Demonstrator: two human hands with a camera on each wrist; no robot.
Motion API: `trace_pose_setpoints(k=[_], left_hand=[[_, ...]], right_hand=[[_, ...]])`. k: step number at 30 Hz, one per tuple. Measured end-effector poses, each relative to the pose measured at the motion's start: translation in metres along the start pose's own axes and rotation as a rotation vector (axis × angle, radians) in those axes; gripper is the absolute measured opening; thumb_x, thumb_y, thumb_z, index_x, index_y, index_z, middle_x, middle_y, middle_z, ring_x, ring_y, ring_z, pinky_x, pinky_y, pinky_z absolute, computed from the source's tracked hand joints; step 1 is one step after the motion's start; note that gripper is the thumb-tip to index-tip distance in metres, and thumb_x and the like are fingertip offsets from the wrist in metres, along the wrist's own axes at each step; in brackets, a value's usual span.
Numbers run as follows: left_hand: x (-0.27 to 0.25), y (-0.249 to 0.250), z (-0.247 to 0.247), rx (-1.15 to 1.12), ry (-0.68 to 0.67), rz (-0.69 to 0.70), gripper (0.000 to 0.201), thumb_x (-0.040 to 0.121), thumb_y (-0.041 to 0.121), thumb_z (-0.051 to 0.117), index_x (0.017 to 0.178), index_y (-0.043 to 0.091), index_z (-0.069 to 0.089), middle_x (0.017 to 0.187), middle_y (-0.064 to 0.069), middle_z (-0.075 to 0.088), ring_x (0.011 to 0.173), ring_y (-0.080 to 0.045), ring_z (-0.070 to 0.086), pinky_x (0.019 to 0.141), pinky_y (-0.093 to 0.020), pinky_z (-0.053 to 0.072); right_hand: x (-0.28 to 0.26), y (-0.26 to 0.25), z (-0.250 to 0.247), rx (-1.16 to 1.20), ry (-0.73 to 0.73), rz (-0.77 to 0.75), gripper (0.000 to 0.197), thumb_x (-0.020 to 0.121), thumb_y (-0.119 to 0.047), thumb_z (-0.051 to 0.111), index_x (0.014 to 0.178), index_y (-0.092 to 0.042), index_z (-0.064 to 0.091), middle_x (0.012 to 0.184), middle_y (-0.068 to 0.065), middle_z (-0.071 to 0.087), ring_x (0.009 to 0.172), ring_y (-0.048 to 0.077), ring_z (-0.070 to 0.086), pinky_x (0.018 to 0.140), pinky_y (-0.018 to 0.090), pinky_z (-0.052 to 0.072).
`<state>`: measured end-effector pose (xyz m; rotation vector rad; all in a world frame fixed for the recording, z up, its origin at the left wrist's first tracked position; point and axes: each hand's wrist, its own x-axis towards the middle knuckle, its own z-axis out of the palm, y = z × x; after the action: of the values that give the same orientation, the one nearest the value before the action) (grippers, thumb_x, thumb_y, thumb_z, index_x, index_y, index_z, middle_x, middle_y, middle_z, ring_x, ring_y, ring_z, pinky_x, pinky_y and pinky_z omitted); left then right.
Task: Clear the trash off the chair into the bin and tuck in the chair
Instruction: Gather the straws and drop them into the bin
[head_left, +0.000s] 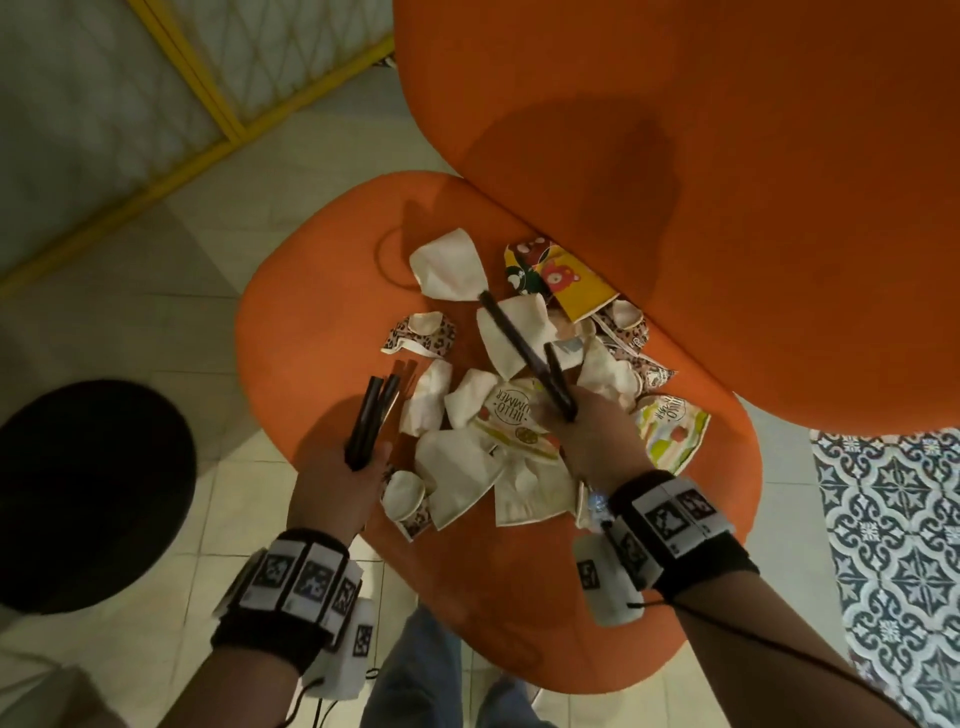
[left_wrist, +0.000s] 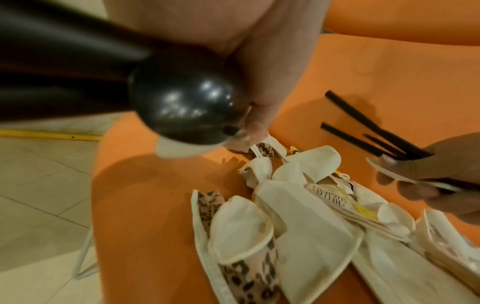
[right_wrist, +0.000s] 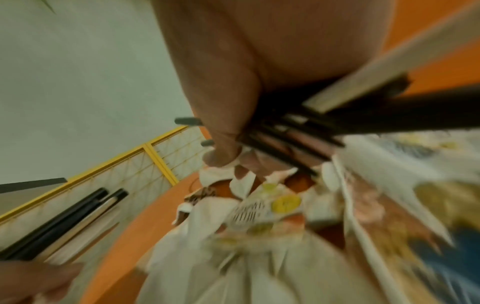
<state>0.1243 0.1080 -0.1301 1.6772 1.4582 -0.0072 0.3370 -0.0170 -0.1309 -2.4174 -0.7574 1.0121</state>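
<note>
Over chair seat (head_left: 311, 332), straws (head_left: 371, 415) pointing backrestward

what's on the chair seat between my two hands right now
Between the left hand and right hand, torn paper cup pieces lie on the orange seat, including one printed HELLO SUMMER; the head view shows this.

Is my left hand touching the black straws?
Touching. The head view shows the left hand gripping a bundle of black straws above the chair seat.
</note>
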Motion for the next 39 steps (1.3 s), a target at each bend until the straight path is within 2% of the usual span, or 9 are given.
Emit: trace_pose_setpoints(k=[2, 4, 8, 12, 18, 28, 33, 37, 39], left_hand=[[-0.007, -0.006, 0.003, 0.012, 0.009, -0.052, 0.011, 0.09, 0.038, 0.055, 0.098, 0.034, 0.048, 0.08, -0.003, 0.063, 0.07, -0.021, 0.06, 0.059, -0.029, 0.043], [-0.015, -0.011, 0.006, 0.014, 0.005, -0.111, 0.016, 0.09, 0.038, 0.054, 0.082, 0.026, 0.048, 0.075, -0.002, 0.06, 0.064, -0.018, 0.056, 0.055, -0.026, 0.041], [-0.022, -0.021, 0.012, -0.063, 0.037, -0.207, 0.035, 0.089, 0.032, 0.058, 0.06, 0.013, 0.051, 0.056, -0.005, 0.054, 0.052, -0.019, 0.051, 0.05, -0.026, 0.035], [-0.017, -0.024, 0.018, -0.025, 0.031, -0.228, 0.032, 0.089, 0.035, 0.055, 0.067, 0.012, 0.054, 0.06, -0.005, 0.056, 0.053, -0.018, 0.052, 0.047, -0.024, 0.034], [-0.015, -0.031, 0.026, -0.037, 0.033, -0.182, 0.015, 0.088, 0.033, 0.056, 0.089, 0.018, 0.057, 0.067, -0.008, 0.063, 0.058, -0.021, 0.059, 0.049, -0.025, 0.037], [-0.025, -0.027, 0.027, -0.084, 0.103, -0.134, 0.026, 0.09, 0.032, 0.055, 0.07, 0.014, 0.055, 0.053, -0.002, 0.058, 0.047, -0.014, 0.054, 0.046, -0.021, 0.034], [-0.027, -0.023, 0.03, -0.201, 0.187, -0.149, 0.037, 0.089, 0.039, 0.057, 0.066, 0.009, 0.059, 0.051, -0.002, 0.054, 0.047, -0.017, 0.052, 0.047, -0.024, 0.036], [-0.032, -0.018, 0.03, -0.282, 0.235, -0.101, 0.041, 0.088, 0.046, 0.056, 0.067, 0.011, 0.062, 0.053, -0.005, 0.056, 0.049, -0.022, 0.053, 0.052, -0.026, 0.04], [-0.038, -0.015, 0.03, -0.317, 0.254, -0.066, 0.042, 0.088, 0.046, 0.055, 0.067, 0.01, 0.063, 0.054, -0.006, 0.058, 0.05, -0.023, 0.054, 0.053, -0.028, 0.041]], right_hand=[[-0.013, 0.003, 0.02, -0.04, -0.122, 0.081, 0.026, 0.085, -0.044, 0.063, 0.099, -0.022, 0.062, 0.077, -0.006, 0.061, 0.069, 0.013, 0.06, 0.068, 0.03, 0.054], [-0.022, 0.007, 0.039, -0.149, -0.177, 0.123, 0.033, 0.078, -0.047, 0.069, 0.096, -0.021, 0.061, 0.082, -0.003, 0.064, 0.074, 0.016, 0.063, 0.073, 0.033, 0.057], [-0.02, 0.011, 0.054, -0.299, -0.084, 0.125, 0.025, 0.083, -0.035, 0.066, 0.099, -0.019, 0.058, 0.086, -0.002, 0.062, 0.079, 0.018, 0.063, 0.075, 0.035, 0.057], [-0.013, 0.008, 0.053, -0.342, -0.048, 0.147, 0.027, 0.088, -0.043, 0.056, 0.094, -0.017, 0.059, 0.081, -0.001, 0.061, 0.073, 0.017, 0.062, 0.071, 0.034, 0.057], [-0.002, 0.009, 0.026, -0.042, -0.03, 0.177, 0.018, 0.085, -0.034, 0.062, 0.091, -0.018, 0.06, 0.074, 0.0, 0.061, 0.073, 0.02, 0.064, 0.071, 0.037, 0.057], [0.01, 0.01, -0.006, 0.277, 0.205, 0.059, 0.025, 0.078, -0.019, 0.064, 0.101, -0.011, 0.061, 0.074, -0.001, 0.06, 0.067, 0.02, 0.058, 0.064, 0.034, 0.051], [-0.011, 0.008, -0.002, 0.4, 0.143, 0.082, 0.012, 0.081, -0.022, 0.065, 0.09, -0.013, 0.063, 0.074, 0.003, 0.068, 0.068, 0.019, 0.064, 0.071, 0.038, 0.056], [-0.049, -0.002, 0.024, 0.336, 0.016, -0.039, 0.012, 0.088, -0.029, 0.062, 0.098, -0.028, 0.055, 0.075, 0.0, 0.069, 0.054, 0.009, 0.057, 0.055, 0.027, 0.051], [-0.066, -0.005, 0.039, 0.34, -0.009, -0.094, 0.009, 0.088, -0.028, 0.061, 0.096, -0.025, 0.057, 0.077, 0.002, 0.069, 0.061, 0.013, 0.062, 0.059, 0.03, 0.054]])
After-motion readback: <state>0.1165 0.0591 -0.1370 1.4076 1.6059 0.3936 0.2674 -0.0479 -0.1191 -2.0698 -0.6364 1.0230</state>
